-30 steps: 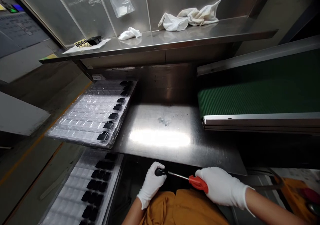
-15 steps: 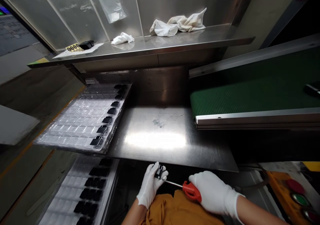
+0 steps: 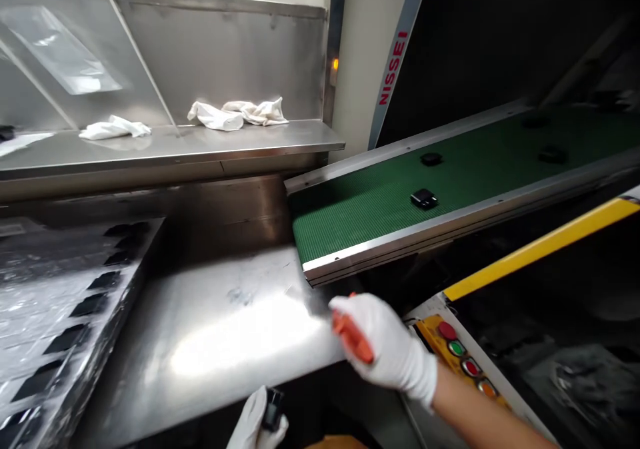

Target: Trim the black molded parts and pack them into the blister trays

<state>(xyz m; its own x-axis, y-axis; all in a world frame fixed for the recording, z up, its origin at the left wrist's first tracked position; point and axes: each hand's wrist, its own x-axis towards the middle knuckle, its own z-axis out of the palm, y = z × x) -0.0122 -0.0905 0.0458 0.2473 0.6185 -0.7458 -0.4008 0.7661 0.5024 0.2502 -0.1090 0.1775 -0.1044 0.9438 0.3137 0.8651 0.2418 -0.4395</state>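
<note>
My left hand (image 3: 256, 422), in a white glove, is closed around a small black part (image 3: 273, 409) at the bottom of the view, just below the steel table's front edge. A white glove also covers my right hand (image 3: 387, 349), which grips a red-handled tool (image 3: 353, 338) over the right front of the steel table (image 3: 210, 322). The tool's metal shaft cannot be seen. Beyond that hand, a black part (image 3: 424, 198) lies on the green conveyor belt (image 3: 350, 212), with another black part (image 3: 431, 158) behind it.
A clear tray (image 3: 35, 302) with several black parts stands at the left. White cloths (image 3: 215, 116) lie on a steel shelf (image 3: 175, 148) at the back. A button panel (image 3: 463, 356) and a yellow bar (image 3: 540, 249) are at the right.
The view has swung right, showing more of the conveyor and black parts on it. My right hand has lifted the red-handled tool away from the part in my left hand.
</note>
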